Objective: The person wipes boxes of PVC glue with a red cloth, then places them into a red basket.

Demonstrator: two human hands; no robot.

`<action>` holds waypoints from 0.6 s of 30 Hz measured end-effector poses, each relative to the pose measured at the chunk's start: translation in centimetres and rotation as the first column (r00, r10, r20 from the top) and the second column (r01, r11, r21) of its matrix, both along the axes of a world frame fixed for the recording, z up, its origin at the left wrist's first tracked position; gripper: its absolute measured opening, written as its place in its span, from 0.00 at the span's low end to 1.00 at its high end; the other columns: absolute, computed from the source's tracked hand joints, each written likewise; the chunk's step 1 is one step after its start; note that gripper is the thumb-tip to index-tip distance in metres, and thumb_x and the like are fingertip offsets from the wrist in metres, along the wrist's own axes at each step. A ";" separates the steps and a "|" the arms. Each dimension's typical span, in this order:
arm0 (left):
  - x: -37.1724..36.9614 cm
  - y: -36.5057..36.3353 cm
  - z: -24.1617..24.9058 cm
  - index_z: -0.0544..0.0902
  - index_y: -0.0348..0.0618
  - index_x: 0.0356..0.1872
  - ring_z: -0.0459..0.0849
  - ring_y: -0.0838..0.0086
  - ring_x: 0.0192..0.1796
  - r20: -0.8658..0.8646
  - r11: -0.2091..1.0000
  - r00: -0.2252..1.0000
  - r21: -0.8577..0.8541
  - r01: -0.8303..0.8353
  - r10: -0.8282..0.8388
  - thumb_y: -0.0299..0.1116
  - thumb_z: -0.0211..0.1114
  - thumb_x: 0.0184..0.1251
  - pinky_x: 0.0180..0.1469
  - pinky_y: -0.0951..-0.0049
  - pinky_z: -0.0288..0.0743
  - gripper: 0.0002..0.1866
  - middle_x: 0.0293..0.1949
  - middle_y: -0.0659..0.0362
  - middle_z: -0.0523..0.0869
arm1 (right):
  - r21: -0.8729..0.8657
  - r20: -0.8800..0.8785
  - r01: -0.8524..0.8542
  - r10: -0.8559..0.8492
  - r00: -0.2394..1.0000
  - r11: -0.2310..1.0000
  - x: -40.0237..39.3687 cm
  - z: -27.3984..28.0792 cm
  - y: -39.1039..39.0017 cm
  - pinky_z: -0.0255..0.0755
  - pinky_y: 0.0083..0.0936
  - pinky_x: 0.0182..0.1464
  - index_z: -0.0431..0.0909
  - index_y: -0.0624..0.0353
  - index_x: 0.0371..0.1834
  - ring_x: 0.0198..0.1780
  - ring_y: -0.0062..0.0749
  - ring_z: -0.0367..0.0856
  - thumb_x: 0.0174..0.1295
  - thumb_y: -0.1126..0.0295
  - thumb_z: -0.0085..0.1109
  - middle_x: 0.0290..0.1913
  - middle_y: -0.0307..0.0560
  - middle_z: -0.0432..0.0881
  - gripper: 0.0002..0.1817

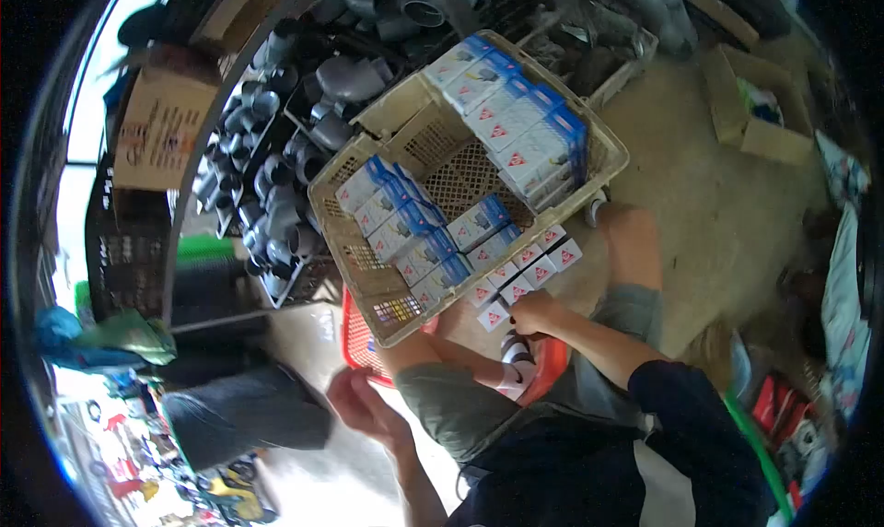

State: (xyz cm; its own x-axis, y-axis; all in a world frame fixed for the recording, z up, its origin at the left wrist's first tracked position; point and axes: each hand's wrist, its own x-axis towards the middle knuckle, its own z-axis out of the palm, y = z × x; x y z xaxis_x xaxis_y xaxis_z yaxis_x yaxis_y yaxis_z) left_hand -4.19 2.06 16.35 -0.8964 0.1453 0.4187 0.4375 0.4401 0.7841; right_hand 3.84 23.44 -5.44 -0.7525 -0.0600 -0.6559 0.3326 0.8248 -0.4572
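Boxes (520, 278) with red triangles lie in a row at the near edge of the tan basket (368, 306), beside blue-topped boxes (419, 237) already standing in ranks; the right hand (536, 313) pinches the end of that row, fingers closed on a box; the left hand (364, 407) hangs open and empty below the basket near a red crate (354, 338); to seat each box well, keep it square against its neighbour and press it flush, steadying the basket rim.

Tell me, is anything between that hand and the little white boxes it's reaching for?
Nothing visible. The right hand is already at the row of small white boxes by the basket, fingers touching the nearest one. The left hand hangs apart, lower down.
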 end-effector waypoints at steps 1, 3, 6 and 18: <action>-1.2 3.7 1.6 0.75 0.34 0.53 0.81 0.72 0.44 -0.006 0.995 0.996 0.036 0.090 -0.090 0.27 0.57 0.75 0.49 0.71 0.75 0.11 0.39 0.54 0.82 | 0.002 0.002 0.006 -0.006 1.000 1.000 -0.1 -0.4 -0.4 0.79 0.44 0.51 0.88 0.58 0.45 0.50 0.47 0.87 0.56 0.60 0.59 0.48 0.55 0.88 0.19; -5.1 10.0 2.4 0.80 0.36 0.53 0.84 0.70 0.45 0.091 0.908 0.932 -0.213 0.362 -0.350 0.27 0.63 0.70 0.50 0.71 0.78 0.13 0.42 0.54 0.85 | 0.031 0.014 0.005 -0.005 1.000 0.999 -0.3 -2.1 -0.7 0.78 0.48 0.51 0.88 0.57 0.46 0.51 0.43 0.87 0.55 0.62 0.62 0.50 0.52 0.88 0.18; -12.4 18.9 -5.1 0.79 0.39 0.58 0.87 0.59 0.49 0.337 0.572 0.756 -0.502 0.649 -0.561 0.35 0.67 0.65 0.53 0.62 0.79 0.22 0.43 0.46 0.88 | 0.036 0.024 0.039 -0.040 0.999 0.999 -0.3 -1.3 -0.5 0.76 0.48 0.53 0.87 0.56 0.48 0.53 0.44 0.86 0.55 0.61 0.60 0.52 0.51 0.87 0.20; -13.8 24.8 -14.6 0.55 0.47 0.76 0.84 0.42 0.54 0.560 -0.143 0.635 -0.799 0.584 -0.532 0.48 0.76 0.49 0.55 0.50 0.79 0.54 0.55 0.36 0.82 | 0.033 0.003 0.080 -0.080 0.997 0.996 0.4 1.1 1.9 0.76 0.47 0.55 0.86 0.50 0.49 0.55 0.42 0.85 0.57 0.57 0.60 0.52 0.47 0.87 0.19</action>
State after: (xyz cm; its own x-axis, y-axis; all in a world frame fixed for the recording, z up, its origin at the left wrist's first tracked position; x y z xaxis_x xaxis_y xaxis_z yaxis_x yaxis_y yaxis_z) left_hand -17.96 26.84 1.80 -0.2729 0.8055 -0.5260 0.9312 0.3586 0.0660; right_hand 4.23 25.35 -4.35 -0.7514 0.0216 -0.6595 0.3998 0.8101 -0.4289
